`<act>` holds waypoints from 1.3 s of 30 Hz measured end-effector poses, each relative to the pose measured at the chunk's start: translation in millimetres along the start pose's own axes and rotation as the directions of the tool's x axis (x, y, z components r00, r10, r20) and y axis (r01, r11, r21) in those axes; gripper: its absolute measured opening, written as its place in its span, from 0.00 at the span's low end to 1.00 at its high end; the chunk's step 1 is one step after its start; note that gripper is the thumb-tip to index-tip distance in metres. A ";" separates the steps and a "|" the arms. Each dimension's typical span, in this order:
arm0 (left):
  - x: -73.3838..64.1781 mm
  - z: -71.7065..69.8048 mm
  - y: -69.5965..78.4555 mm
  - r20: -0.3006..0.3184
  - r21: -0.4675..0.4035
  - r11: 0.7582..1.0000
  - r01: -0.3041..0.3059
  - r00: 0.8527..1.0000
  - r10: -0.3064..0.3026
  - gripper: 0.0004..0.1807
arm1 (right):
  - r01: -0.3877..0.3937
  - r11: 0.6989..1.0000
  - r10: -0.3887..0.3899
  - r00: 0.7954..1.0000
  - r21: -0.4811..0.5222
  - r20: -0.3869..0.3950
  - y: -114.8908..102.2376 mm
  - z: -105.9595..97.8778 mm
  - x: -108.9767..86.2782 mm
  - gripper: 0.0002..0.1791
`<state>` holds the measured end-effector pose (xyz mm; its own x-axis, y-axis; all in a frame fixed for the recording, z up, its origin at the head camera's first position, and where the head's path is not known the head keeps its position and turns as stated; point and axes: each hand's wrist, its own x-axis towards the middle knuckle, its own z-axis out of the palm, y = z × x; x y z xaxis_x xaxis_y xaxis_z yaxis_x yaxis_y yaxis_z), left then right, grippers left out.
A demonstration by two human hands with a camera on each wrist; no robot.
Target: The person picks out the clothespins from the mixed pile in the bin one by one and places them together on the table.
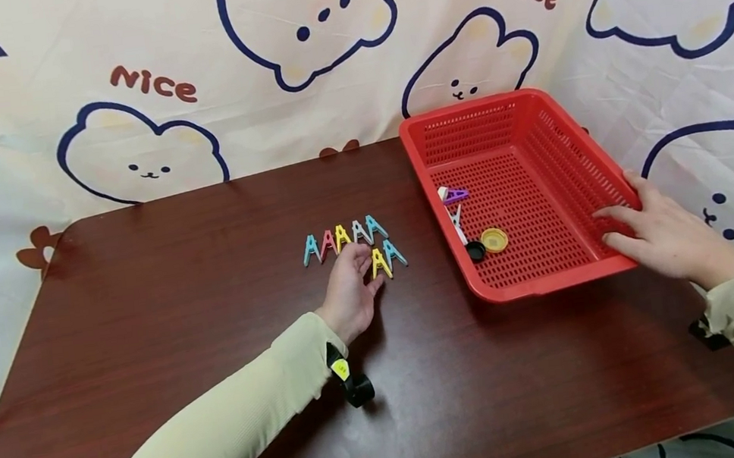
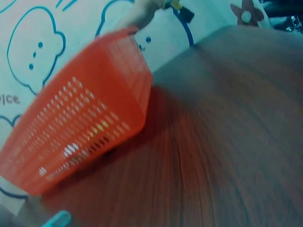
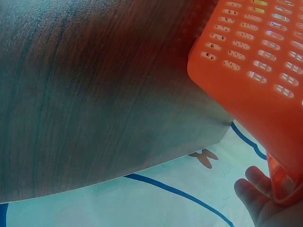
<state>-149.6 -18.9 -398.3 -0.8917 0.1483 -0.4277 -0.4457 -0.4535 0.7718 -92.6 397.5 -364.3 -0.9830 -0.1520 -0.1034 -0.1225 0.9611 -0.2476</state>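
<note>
In the head view my left hand rests at the table's middle, its fingertips beside a yellow clothespin; whether they touch it I cannot tell. A blue clothespin lies right of that one. Behind them runs a row of several clothespins, among them a pink clothespin and a white clothespin. At the right, my right hand grips the rim of a red plastic basket. The right wrist view shows its fingers under the rim.
Inside the basket lie a purple clothespin, a white clip, a black round cap and a yellow round lid. A patterned cloth hangs behind the dark wooden table.
</note>
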 end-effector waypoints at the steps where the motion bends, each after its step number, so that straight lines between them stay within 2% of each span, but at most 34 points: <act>1: 2.2 -1.1 -1.5 -0.004 0.000 1.000 -0.002 1.000 0.002 0.24 | 0.004 1.000 -0.004 1.000 -0.002 0.001 0.3 0.3 0.0 0.27; 3: 6.2 -3.1 -4.8 -0.012 -0.009 1.000 -0.007 1.000 0.006 0.21 | 0.006 1.000 -0.006 1.000 -0.006 0.002 0.4 0.7 0.1 0.27; 6: 10.1 -3.7 -9.1 -0.021 -0.028 0.999 -0.017 1.000 0.017 0.23 | 0.016 1.000 -0.016 1.000 -0.005 -0.007 0.8 1.3 -0.2 0.26; 10: 10.2 -1.6 -12.0 -0.038 -0.048 0.998 -0.038 0.999 0.036 0.33 | 0.026 1.000 -0.026 0.999 0.003 -0.022 1.6 1.1 0.3 0.25; 14: 9.7 1.2 -12.6 -0.088 -0.096 0.991 -0.093 0.993 0.084 0.38 | 0.023 1.000 -0.023 0.999 0.008 -0.025 2.8 0.3 1.1 0.25; 17: 9.9 3.8 -13.1 -0.135 -0.151 0.978 -0.142 0.983 0.122 0.39 | 0.015 1.000 -0.015 1.000 0.014 -0.019 3.6 -0.1 1.8 0.25; 19: 9.1 4.9 -13.7 -0.156 -0.159 0.975 -0.154 0.979 0.129 0.39 | 0.006 1.000 -0.006 1.000 0.019 -0.011 3.4 0.0 2.3 0.26; 22: 5.7 5.7 -14.2 -0.171 -0.120 0.984 -0.128 0.979 0.107 0.40 | -0.003 1.000 0.003 1.000 0.028 -0.001 2.6 0.6 2.5 0.26; 26: 4.0 4.4 -14.9 -0.138 -0.040 0.995 -0.086 0.987 0.080 0.39 | -0.013 0.999 0.013 1.000 0.032 0.008 2.0 0.9 1.9 0.26; 29: 4.1 3.0 -15.3 -0.102 -0.031 0.997 -0.077 0.992 0.074 0.38 | -0.004 1.000 0.004 1.000 0.018 0.004 2.6 1.1 1.3 0.26; 33: 0.3 1.6 -15.6 -0.088 -0.027 0.998 -0.059 0.995 0.056 0.39 | -0.003 1.000 0.003 1.000 0.014 0.004 2.7 1.6 1.8 0.27; 39: -10.7 -1.9 -15.7 -0.060 0.049 0.999 -0.012 0.998 0.015 0.40 | -0.017 1.000 0.017 1.000 0.019 0.014 1.8 1.1 2.3 0.27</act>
<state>-132.9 -14.9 -406.8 -0.8921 0.0887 -0.4431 -0.4378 -0.4120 0.7991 -94.9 398.6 -366.1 -0.9828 -0.1388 -0.1214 -0.1028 0.9591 -0.2639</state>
